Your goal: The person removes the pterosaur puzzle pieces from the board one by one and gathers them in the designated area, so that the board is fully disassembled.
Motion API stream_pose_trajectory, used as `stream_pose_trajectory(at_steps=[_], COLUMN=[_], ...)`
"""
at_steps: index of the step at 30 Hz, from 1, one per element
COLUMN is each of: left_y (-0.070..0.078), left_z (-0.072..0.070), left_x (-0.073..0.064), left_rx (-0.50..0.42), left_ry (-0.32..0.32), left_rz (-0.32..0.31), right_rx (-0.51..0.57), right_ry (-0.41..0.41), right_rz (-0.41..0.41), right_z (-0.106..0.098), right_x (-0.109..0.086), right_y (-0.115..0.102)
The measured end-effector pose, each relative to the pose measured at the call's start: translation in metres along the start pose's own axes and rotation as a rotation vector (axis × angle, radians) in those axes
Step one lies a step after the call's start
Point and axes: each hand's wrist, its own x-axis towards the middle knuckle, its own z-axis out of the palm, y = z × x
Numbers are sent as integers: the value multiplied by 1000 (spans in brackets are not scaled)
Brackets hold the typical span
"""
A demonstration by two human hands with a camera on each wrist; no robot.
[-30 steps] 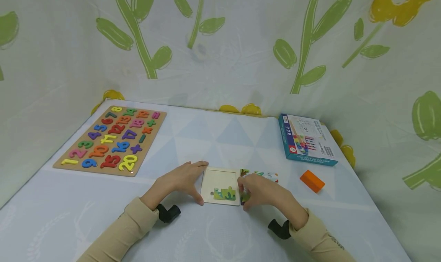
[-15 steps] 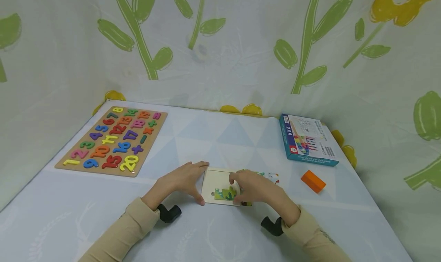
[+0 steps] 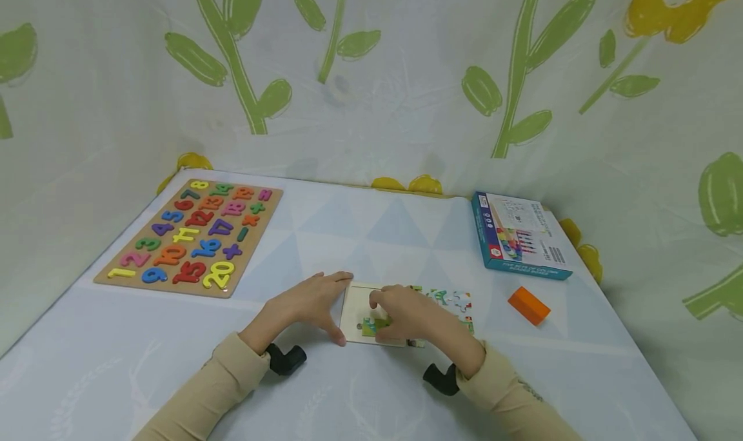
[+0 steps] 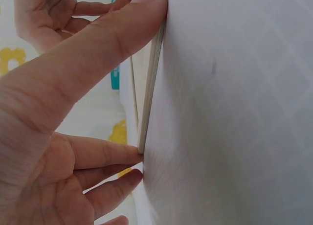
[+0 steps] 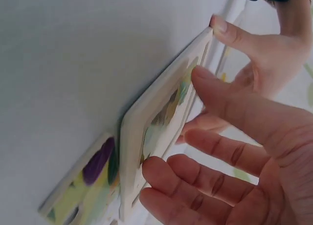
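A shallow wooden puzzle tray (image 3: 353, 305) lies flat on the table, with joined green jigsaw pieces (image 3: 368, 327) in its lower part. My left hand (image 3: 304, 302) holds the tray by its left side, thumb at the near corner and fingertips at the far one. My right hand (image 3: 406, 312) is over the tray's right half, covering part of the pieces. In the right wrist view, its thumb (image 5: 210, 83) and loosely bent fingers are spread over the tray, with no piece visible between them. More printed puzzle pieces (image 3: 455, 301) lie right of the tray, partly hidden by the right hand.
A number board (image 3: 191, 238) with coloured numerals lies at the left. At the back right sits a flat boxed set (image 3: 519, 235), with an orange block (image 3: 529, 306) in front of it. Patterned cloth walls (image 3: 395, 106) close off the table's back and sides.
My right hand has moved left from the tray's right edge to over the tray, uncovering more of the pieces on the right. My left hand stays at the tray's left side.
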Motion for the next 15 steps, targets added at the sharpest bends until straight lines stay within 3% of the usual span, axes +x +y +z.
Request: stream_pose_trajectory(at_steps=[9, 15], left_y=[0, 0], left_z=[-1, -1], left_x=[0, -1], left_rx=[1, -3], left_ry=[-2, 1], left_rz=[5, 13], right_rx=[-135, -111], right_ry=[32, 58], right_rz=[-24, -78], right_z=[4, 5], right_x=[4, 5], right_y=[-4, -8])
